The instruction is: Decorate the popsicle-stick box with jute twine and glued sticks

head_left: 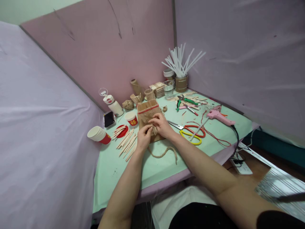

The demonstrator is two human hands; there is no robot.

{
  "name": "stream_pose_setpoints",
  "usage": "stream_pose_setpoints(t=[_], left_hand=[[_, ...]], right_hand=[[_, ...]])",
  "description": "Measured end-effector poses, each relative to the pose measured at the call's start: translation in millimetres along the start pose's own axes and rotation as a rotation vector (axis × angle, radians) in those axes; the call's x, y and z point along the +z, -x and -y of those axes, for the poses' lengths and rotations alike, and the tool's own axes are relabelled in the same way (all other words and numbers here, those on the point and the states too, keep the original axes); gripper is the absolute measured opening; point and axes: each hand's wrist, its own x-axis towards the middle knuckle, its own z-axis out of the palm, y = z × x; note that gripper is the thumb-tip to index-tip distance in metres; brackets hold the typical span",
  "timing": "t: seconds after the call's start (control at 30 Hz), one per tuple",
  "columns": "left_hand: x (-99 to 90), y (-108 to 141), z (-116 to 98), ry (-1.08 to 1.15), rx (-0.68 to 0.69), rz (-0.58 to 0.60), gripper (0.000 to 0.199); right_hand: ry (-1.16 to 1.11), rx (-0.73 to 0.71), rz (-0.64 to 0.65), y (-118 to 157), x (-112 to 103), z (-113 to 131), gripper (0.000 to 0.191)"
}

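A brown box [148, 112] with a red band and pale trim around its rim stands in the middle of the table. Both hands are at its near side, over a small loop of tan twine [154, 130]. My left hand [144, 137] is closed, its thumb and forefinger pinching the twine. From the right, my right hand [162, 126] curls its fingers over the same spot, closed at the twine; its fingertips are partly hidden. A braided cord [164, 154] trails from beneath the hands onto the tabletop.
Scissors [188, 128], a pink glue gun [220, 117] and green-handled pliers [187, 100] lie to the right. Wooden sticks [128, 143], stacked paper cups [97, 135] and a phone [109, 119] are left. A water glass [169, 90] and a jar of white glue sticks [181, 83] stand behind.
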Motion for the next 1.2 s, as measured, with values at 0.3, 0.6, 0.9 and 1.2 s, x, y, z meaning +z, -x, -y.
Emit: stream_pose_setpoints(t=[0.3, 0.6, 0.9, 1.2], left_hand=[[-2.3, 2, -9, 0.136, -0.061, 0.137, 0.023], [0.3, 5, -12, 0.117, -0.085, 0.124, 0.025], [-4.2, -3, 1, -0.066, -0.107, -0.099, 0.021], [-1.4, -2, 4, -0.065, -0.058, -0.097, 0.021]], right_hand=[[0.162, 0.177, -0.077, 2, -4, 0, 0.014], [0.158, 0.275, -0.072, 3, -4, -3, 0.028], [0.087, -0.118, 0.025, 4, -4, 14, 0.031], [-0.107, 0.099, -0.002, 1, -1, 7, 0.012]])
